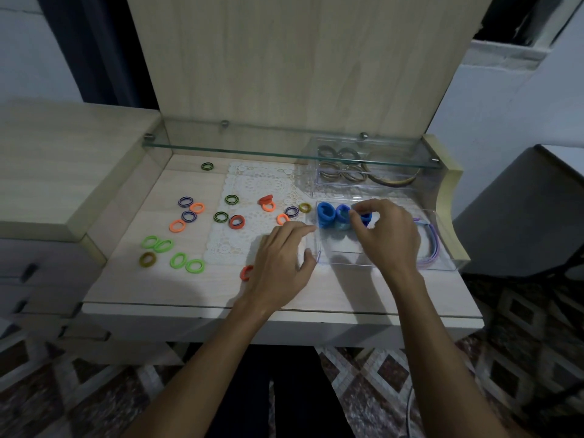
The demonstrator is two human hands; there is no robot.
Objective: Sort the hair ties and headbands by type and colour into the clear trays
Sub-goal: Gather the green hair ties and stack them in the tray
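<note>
Blue hair ties [327,213] stand in a row at the far end of the near clear tray [343,262]. My right hand [387,235] reaches into that tray and pinches a blue hair tie [365,219] at the row's right end. Just left of the tray, my left hand [282,259] rests on the table with its fingers relaxed, the fingertips touching the tray's wall. Green [178,260], orange [177,226], purple striped [185,202] and dark green striped [221,216] ties lie scattered on the table. Purple headbands [434,245] lie in the tray's right part.
A second clear tray [319,180] at the back right holds brownish ties [331,172] and a headband [395,182], under a glass shelf [284,148]. A white lace mat [256,191] covers the table's middle. An orange tie [246,272] lies by my left wrist.
</note>
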